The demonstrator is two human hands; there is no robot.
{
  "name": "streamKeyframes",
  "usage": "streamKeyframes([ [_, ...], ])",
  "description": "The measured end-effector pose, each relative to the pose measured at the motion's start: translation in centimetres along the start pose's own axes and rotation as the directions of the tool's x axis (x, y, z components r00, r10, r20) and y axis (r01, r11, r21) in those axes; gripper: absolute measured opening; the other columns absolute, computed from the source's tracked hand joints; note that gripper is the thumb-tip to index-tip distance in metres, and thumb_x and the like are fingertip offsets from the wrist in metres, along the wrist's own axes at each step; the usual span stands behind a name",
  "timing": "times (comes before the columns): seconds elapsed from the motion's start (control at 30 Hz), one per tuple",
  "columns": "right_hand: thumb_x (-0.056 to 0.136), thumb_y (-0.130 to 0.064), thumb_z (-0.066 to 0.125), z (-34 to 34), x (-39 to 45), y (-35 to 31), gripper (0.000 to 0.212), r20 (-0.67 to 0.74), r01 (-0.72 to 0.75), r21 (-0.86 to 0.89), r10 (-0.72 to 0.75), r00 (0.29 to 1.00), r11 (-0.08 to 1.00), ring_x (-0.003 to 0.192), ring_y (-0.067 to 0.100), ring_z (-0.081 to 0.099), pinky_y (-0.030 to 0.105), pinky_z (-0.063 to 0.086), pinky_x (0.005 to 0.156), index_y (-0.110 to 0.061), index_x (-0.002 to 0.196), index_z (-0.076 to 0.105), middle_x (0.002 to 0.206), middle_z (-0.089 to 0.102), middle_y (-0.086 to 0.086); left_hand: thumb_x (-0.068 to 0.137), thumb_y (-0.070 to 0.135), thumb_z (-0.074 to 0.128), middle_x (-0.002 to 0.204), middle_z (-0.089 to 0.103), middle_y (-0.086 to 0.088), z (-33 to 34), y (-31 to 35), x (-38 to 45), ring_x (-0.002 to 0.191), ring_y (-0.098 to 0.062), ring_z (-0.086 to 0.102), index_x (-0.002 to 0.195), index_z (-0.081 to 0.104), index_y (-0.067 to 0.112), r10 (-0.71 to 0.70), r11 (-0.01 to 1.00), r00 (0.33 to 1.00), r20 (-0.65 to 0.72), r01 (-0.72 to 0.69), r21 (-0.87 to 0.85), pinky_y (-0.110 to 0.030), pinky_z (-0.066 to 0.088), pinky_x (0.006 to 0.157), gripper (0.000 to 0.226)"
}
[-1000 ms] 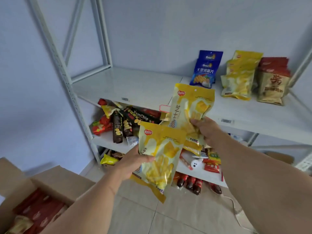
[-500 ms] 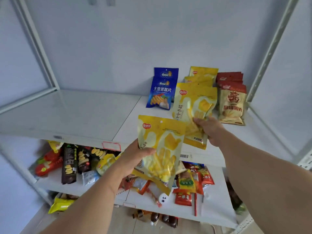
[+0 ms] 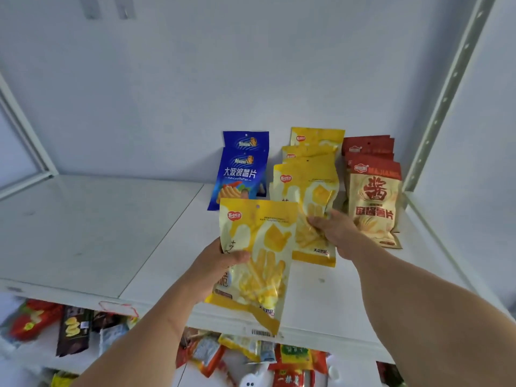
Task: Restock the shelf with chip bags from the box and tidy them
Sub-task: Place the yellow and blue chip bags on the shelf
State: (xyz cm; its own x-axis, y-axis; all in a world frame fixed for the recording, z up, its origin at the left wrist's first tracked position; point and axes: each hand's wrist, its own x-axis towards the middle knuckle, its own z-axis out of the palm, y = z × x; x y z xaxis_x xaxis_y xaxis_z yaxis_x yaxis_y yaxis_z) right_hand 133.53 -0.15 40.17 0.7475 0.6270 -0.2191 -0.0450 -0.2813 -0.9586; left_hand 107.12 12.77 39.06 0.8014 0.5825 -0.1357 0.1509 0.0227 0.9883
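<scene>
My left hand (image 3: pixel 220 263) grips a yellow chip bag (image 3: pixel 257 255) by its left side and holds it upright above the front of the white shelf (image 3: pixel 111 233). My right hand (image 3: pixel 335 230) holds a second yellow chip bag (image 3: pixel 310 196) by its lower part, against the front of the yellow row (image 3: pixel 315 141) at the back of the shelf. Blue bags (image 3: pixel 243 174) stand left of that row. Red and cream bags (image 3: pixel 374 196) stand on its right. The box is out of view.
A white upright post (image 3: pixel 444 99) bounds the shelf at the right and the wall stands close behind the bags. The shelf's left half (image 3: pixel 83 227) bears nothing. The lower shelf (image 3: pixel 78 331) holds several mixed snack packets.
The view has risen and closed in on the upper shelf. My right hand carried its yellow bag back to the yellow row. My left hand brought its bag up over the shelf's front.
</scene>
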Motion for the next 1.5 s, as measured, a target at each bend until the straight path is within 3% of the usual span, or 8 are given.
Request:
streamKeyframes([
  [0.17, 0.092, -0.033, 0.071, -0.3, 3.6, 1.9, 0.029, -0.010, -0.006, -0.055, 0.005, 1.000, 0.998, 0.093, 0.025, 0.068, 0.037, 0.056, 0.082, -0.019, 0.116, 0.063, 0.108, 0.069, 0.005, 0.091, 0.008, 0.069, 0.115, 0.077, -0.011, 1.3, -0.1, 2.2, 0.105, -0.034, 0.074, 0.123, 0.066, 0.015, -0.049, 0.997, 0.994, -0.093, 0.044, -0.056, -0.059, 0.053, 0.099, 0.033],
  [0.43, 0.091, -0.037, 0.070, -0.5, 6.3, 2.0, 0.047, -0.056, 0.071, -0.222, -0.086, 0.995, 0.972, 0.101, 0.027, 0.061, 0.038, 0.051, 0.089, -0.015, 0.130, 0.057, 0.114, 0.064, 0.004, 0.090, 0.012, 0.071, 0.115, 0.077, -0.011, 3.1, 0.1, 4.5, 0.104, -0.035, 0.074, 0.127, 0.065, 0.017, -0.075, 0.995, 0.989, -0.126, 0.066, -0.071, -0.054, 0.058, 0.092, 0.038],
  [0.63, 0.084, -0.046, 0.076, -0.6, 6.9, 2.1, 0.071, -0.121, 0.004, -0.243, -0.034, 0.992, 0.970, 0.114, 0.030, 0.061, 0.043, 0.052, 0.095, -0.016, 0.142, 0.049, 0.129, 0.063, 0.007, 0.091, 0.015, 0.073, 0.115, 0.077, -0.009, 3.0, 0.0, 5.8, 0.104, -0.033, 0.075, 0.128, 0.065, 0.018, -0.080, 0.996, 0.985, -0.155, 0.073, -0.052, -0.056, 0.056, 0.096, 0.039],
  [0.8, 0.084, -0.045, 0.077, -1.3, 6.0, 1.9, 0.067, -0.157, -0.014, -0.199, -0.017, 0.987, 0.980, 0.100, 0.025, 0.063, 0.040, 0.055, 0.088, -0.016, 0.138, 0.050, 0.124, 0.065, 0.007, 0.091, 0.018, 0.074, 0.113, 0.078, -0.005, 3.6, 0.4, 6.7, 0.102, -0.029, 0.075, 0.127, 0.065, 0.021, -0.072, 0.997, 0.986, -0.147, 0.068, -0.032, -0.055, 0.057, 0.096, 0.037],
  [1.0, 0.096, -0.045, 0.062, -2.9, 3.5, 1.0, 0.059, -0.191, 0.000, -0.328, -0.066, 0.979, 0.945, 0.117, 0.030, 0.058, 0.036, 0.047, 0.089, -0.013, 0.143, 0.048, 0.132, 0.060, 0.010, 0.087, 0.020, 0.079, 0.114, 0.078, -0.001, 5.4, 0.8, 8.8, 0.107, -0.026, 0.074, 0.126, 0.067, 0.024, -0.023, 1.000, 0.992, -0.123, 0.022, -0.015, -0.054, 0.055, 0.100, 0.041],
  [1.2, 0.104, -0.040, 0.043, -3.3, 0.2, 3.3, 0.043, -0.233, 0.010, -0.424, -0.120, 0.965, 0.905, 0.096, 0.030, 0.063, 0.039, 0.051, 0.080, -0.003, 0.112, 0.066, 0.098, 0.067, 0.010, 0.081, 0.021, 0.083, 0.111, 0.078, 0.004, 8.3, 0.2, 10.9, 0.109, -0.021, 0.073, 0.113, 0.070, 0.029, 0.008, 0.999, 0.993, -0.118, -0.012, -0.031, -0.052, 0.053, 0.103, 0.035],
  [1.37, 0.105, -0.051, 0.027, -2.4, -2.3, 4.7, 0.060, -0.250, -0.027, -0.322, -0.058, 0.966, 0.946, 0.115, 0.034, 0.056, 0.033, 0.038, 0.084, -0.005, 0.130, 0.056, 0.121, 0.063, 0.015, 0.078, 0.024, 0.084, 0.109, 0.078, 0.008, 9.7, -0.1, 11.8, 0.107, -0.019, 0.073, 0.113, 0.070, 0.032, 0.036, 0.999, 0.989, -0.145, -0.036, 0.002, -0.050, 0.054, 0.102, 0.039],
  [1.5, 0.099, -0.067, 0.021, -2.0, -2.8, 4.7, 0.072, -0.255, -0.050, -0.119, 0.018, 0.967, 0.992, 0.121, 0.030, 0.053, 0.047, 0.043, 0.106, -0.013, 0.128, 0.059, 0.125, 0.060, 0.010, 0.081, 0.024, 0.083, 0.107, 0.078, 0.008, 10.2, 0.0, 12.1, 0.103, -0.016, 0.073, 0.117, 0.069, 0.028, 0.062, 0.997, 0.985, -0.159, -0.055, 0.048, -0.044, 0.056, 0.099, 0.039],
])
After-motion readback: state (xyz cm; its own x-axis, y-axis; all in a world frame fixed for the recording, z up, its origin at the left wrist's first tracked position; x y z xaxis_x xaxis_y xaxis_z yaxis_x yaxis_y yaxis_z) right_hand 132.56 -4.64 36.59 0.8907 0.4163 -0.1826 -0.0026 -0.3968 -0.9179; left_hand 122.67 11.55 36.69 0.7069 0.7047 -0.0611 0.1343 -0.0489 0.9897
